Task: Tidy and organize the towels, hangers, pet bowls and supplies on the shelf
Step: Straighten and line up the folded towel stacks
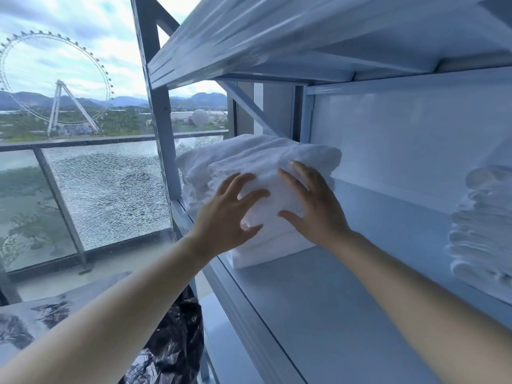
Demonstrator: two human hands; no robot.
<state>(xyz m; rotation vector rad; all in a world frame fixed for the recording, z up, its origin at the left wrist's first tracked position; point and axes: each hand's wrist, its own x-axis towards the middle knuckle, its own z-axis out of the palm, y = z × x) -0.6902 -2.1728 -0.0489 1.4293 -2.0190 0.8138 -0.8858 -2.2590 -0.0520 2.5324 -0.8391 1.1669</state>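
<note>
We press our left hand [225,216] and right hand [315,207], fingers spread, on the white towels [266,159] | shelf [332,300] below our hands | other towel pile [482,223] off to their right

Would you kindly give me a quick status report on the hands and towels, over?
Left hand and right hand open, touching the folded towel stack. Stack on shelf, left end. Nothing blocking.

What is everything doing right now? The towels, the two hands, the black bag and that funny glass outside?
Left towel stack: folded, piled at the shelf's left end.
Left hand: open, fingers spread, touching that stack's front.
Right hand: open, fingers spread, on the same stack.
Right towel stack: folded, blurred at the picture's edge.
Shelf: holds both stacks.
Black bag: crumpled, below the shelf.
Glass railing panel: shattered all over, standing in its frame.
</note>
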